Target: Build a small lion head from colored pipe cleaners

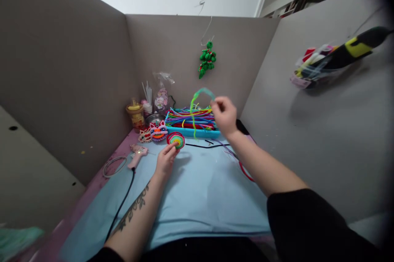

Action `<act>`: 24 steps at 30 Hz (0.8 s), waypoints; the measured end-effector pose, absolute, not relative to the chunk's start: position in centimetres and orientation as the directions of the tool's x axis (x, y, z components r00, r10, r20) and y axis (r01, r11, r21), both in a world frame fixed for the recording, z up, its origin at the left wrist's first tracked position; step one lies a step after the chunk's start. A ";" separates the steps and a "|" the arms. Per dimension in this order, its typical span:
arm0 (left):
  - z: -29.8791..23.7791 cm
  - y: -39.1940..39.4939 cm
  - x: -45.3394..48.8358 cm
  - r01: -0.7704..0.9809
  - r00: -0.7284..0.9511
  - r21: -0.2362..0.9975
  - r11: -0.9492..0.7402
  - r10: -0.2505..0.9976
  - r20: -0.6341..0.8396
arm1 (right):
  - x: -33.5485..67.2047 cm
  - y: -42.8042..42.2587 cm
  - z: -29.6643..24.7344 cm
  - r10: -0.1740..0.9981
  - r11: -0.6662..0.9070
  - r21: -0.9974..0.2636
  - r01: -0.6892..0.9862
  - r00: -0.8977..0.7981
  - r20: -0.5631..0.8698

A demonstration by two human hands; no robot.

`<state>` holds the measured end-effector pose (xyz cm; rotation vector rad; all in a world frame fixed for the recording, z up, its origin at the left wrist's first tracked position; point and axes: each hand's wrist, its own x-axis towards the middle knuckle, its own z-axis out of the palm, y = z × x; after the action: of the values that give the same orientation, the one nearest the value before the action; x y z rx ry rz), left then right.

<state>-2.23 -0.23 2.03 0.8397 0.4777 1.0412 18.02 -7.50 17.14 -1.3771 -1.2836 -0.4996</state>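
Note:
Between the thumb and fingers of my left hand point(166, 158) is a round coil of pipe cleaners point(181, 139), ringed in red, green and yellow. My right hand point(224, 115) is raised over the right end of the tray, closed on one end of a green pipe cleaner point(193, 108). That strand is blurred; it arches up and hangs down to the left, apart from the coil. Behind both hands, a blue tray point(197, 132) holds many coloured pipe cleaners point(184, 117).
A pink glue gun point(138, 156) with a black cord lies at left. Fuzzy animal-face pieces point(158, 131), a metal bowl point(155, 118) and a jar point(136, 115) stand behind it. Loose black strands point(200, 145) cross the blue cloth point(212, 196). Grey panels enclose three sides.

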 end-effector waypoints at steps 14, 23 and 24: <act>1.3 -0.3 -1.9 -0.479 0.652 0.796 0.370 0.757 0.041 | 10.8 -13.9 0.4 0.765 0.301 -0.519 0.800 0.123 0.633; 2.3 1.4 -3.1 -0.563 0.478 0.789 0.245 0.876 0.069 | 10.5 -15.3 0.4 0.750 0.451 -0.288 0.845 -0.184 0.635; 2.3 1.5 -3.2 -0.570 0.455 0.792 0.218 0.887 0.084 | 10.1 -15.4 0.4 0.735 0.496 -0.222 0.840 -0.269 0.623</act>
<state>-3.16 1.52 2.32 0.8673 0.4341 1.0533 10.14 -15.43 0.39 -1.2887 -2.0592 -0.1975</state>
